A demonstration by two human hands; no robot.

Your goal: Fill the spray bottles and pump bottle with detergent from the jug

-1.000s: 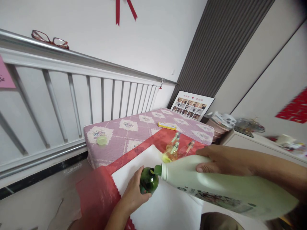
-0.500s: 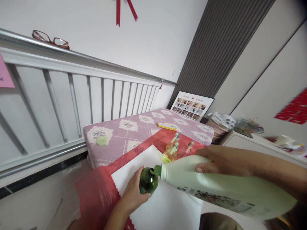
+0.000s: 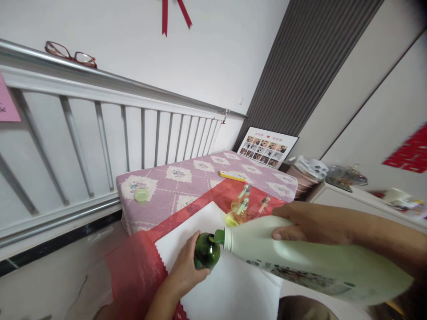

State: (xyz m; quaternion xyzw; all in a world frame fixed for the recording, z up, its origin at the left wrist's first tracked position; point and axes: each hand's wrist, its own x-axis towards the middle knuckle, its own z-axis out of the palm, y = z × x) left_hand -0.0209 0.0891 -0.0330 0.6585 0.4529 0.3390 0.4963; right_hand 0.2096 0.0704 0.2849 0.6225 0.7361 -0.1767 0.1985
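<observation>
My left hand [image 3: 188, 266] is wrapped round a dark green glossy bottle [image 3: 208, 252], whose open neck faces up and right. With my right hand [image 3: 296, 222] I grip a large pale green detergent jug [image 3: 316, 260] that is tipped on its side. The green spout [image 3: 219, 236] of the jug is at the mouth of the small bottle; whether liquid runs between them I cannot make out. Beneath both lies a white sheet [image 3: 233, 284] with a scalloped edge. Just beyond the jug stand several small clear bottles with pump tops [image 3: 243, 205].
A pale green cap [image 3: 142, 195] and a yellow box [image 3: 231, 176] lie on the purple patterned cover [image 3: 180, 175]. Red cloth [image 3: 133, 271] spreads under the white sheet. A white radiator [image 3: 116, 133] runs along the left wall. At the right is a white cabinet [image 3: 328, 200].
</observation>
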